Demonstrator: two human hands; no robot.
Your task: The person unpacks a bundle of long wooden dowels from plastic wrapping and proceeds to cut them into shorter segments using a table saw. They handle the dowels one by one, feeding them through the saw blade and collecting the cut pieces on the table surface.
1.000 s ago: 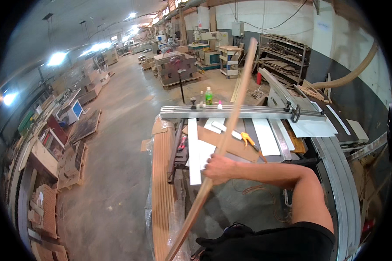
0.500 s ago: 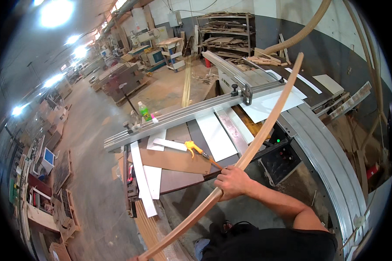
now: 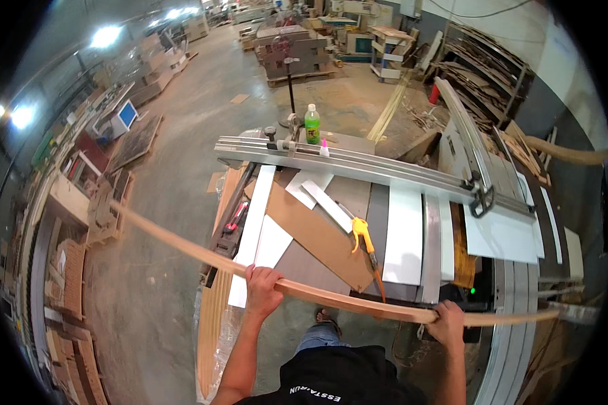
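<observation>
A long, narrow wooden strip (image 3: 358, 305) stretches across in front of me, its left end out over the floor and its right end over the metal rails of the saw table. My left hand (image 3: 263, 290) is closed round it left of the middle. Farther right, my right hand (image 3: 446, 321) grips the same strip. Just beyond it, on the table, lie a yellow air blow gun (image 3: 361, 235) with an orange hose, a brown board (image 3: 317, 236) and several white panel pieces (image 3: 404, 236).
A metal fence (image 3: 358, 169) crosses the table's far side, with a green bottle (image 3: 312, 124) behind it. Long wooden strips (image 3: 213, 337) lie at the table's left. A rack of offcuts (image 3: 486, 74) stands at the back right; pallets (image 3: 111, 209) lie on the left floor.
The strip has swung from a steep slant to nearly crosswise. My left hand has come into clear view on it, and my right hand has shifted right. The view has turned left.
</observation>
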